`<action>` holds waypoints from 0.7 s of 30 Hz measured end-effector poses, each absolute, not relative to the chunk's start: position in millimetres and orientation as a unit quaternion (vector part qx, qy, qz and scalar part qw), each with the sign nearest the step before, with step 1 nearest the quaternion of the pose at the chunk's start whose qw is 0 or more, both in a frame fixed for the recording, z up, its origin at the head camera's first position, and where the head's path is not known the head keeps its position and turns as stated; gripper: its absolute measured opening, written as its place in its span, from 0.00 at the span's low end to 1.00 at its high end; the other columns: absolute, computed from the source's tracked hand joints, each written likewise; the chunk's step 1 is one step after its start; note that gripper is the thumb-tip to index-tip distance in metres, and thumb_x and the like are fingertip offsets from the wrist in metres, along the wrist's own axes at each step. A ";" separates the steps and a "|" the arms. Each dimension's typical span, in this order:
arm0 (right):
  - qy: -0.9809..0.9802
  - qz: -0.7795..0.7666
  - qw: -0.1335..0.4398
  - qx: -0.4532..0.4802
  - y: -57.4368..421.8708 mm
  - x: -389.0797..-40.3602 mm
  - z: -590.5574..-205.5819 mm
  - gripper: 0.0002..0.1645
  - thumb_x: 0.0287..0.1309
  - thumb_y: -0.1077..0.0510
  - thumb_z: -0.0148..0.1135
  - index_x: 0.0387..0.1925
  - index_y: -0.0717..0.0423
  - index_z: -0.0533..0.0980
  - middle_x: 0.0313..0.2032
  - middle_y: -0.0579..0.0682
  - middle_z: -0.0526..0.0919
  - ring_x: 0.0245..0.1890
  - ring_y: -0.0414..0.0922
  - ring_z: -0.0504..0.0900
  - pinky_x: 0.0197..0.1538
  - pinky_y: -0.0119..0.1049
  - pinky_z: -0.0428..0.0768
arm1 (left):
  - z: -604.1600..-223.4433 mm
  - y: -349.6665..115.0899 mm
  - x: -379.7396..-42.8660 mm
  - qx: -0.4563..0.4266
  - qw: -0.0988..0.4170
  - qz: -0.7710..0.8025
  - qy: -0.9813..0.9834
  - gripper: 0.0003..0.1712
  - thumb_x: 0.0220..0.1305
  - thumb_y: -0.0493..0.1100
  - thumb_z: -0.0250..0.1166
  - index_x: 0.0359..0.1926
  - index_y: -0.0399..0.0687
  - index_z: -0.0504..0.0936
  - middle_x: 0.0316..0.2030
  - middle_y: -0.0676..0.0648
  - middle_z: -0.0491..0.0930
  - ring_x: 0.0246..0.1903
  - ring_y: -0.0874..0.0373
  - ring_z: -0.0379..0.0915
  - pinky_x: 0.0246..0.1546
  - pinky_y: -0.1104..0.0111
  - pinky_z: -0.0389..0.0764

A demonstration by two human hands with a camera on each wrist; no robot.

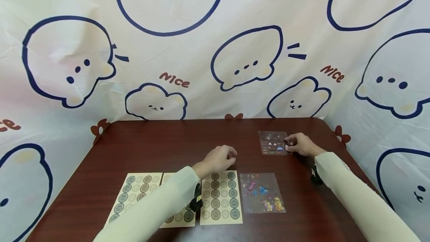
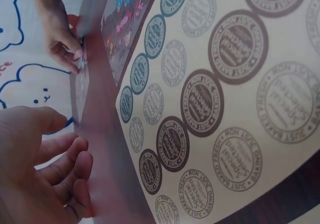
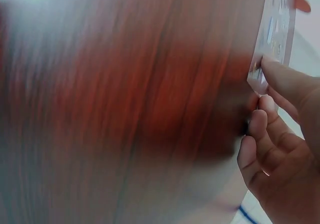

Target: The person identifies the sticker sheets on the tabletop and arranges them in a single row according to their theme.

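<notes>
At the back right of the table, my right hand (image 1: 301,145) pinches the right edge of a clear sticker sheet (image 1: 273,141) with small pictures on it. In the right wrist view, the thumb lies on the corner of this clear sheet (image 3: 272,32) and the other fingers curl beneath. My left hand (image 1: 218,158) holds nothing, its fingers loosely bent, just past the far edge of a cream sheet of round stickers (image 1: 220,197). The left wrist view shows the round stickers printed "Special Selected" in brown, teal and pale outline.
Another clear sheet (image 1: 262,193) with colourful pony stickers lies right of the cream sheet. More cream sticker sheets (image 1: 134,188) lie to the left, partly hidden under my left sleeve (image 1: 158,201). A printed cloth (image 1: 201,59) hangs behind the dark red-brown table (image 1: 174,141).
</notes>
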State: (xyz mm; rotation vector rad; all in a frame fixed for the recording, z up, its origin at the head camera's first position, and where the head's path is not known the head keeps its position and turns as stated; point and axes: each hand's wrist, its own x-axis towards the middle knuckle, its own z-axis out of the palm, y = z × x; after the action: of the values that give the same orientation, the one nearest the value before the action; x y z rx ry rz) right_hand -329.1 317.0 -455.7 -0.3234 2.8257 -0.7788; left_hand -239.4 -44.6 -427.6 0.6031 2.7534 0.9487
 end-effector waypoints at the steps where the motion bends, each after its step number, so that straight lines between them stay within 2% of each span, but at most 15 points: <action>1: 0.952 -0.265 0.097 -0.114 312.3 -327.7 -455.0 0.22 0.63 0.63 0.67 0.56 0.71 0.79 0.30 0.51 0.78 0.31 0.45 0.74 0.39 0.37 0.75 | -428.0 -44.8 -240.2 0.201 0.085 0.320 0.922 0.16 0.73 0.42 0.61 0.57 0.43 0.83 0.44 0.45 0.84 0.39 0.55 0.80 0.41 0.59 0.80; 8: 0.943 -0.279 0.096 -0.152 285.0 -320.4 -455.4 0.19 0.59 0.64 0.70 0.51 0.68 0.81 0.31 0.51 0.77 0.33 0.45 0.73 0.41 0.38 0.73 | -431.8 -48.5 -245.9 0.194 0.091 0.324 0.922 0.18 0.72 0.43 0.61 0.60 0.44 0.81 0.44 0.45 0.84 0.41 0.53 0.80 0.43 0.58 0.80; 17: 0.941 -0.280 0.098 -0.164 271.3 -316.8 -459.8 0.19 0.58 0.63 0.71 0.51 0.67 0.82 0.32 0.52 0.78 0.35 0.45 0.73 0.42 0.38 0.74 | -434.3 -49.9 -249.1 0.199 0.083 0.317 0.924 0.19 0.72 0.43 0.62 0.60 0.43 0.80 0.43 0.45 0.83 0.39 0.53 0.79 0.42 0.58 0.79; 21: 0.939 -0.282 0.100 -0.167 263.4 -316.5 -457.1 0.19 0.58 0.62 0.72 0.50 0.66 0.82 0.33 0.52 0.78 0.35 0.45 0.73 0.42 0.38 0.74 | -433.1 -49.8 -251.6 0.204 0.083 0.319 0.922 0.20 0.72 0.42 0.62 0.61 0.43 0.79 0.45 0.43 0.83 0.42 0.52 0.79 0.43 0.57 0.79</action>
State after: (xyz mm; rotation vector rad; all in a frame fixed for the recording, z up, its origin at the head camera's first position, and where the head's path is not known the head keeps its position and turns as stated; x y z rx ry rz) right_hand -316.5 263.4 -457.1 -0.4923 2.7768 -0.8344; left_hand -251.6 -49.8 -433.1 0.6105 2.7523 0.9539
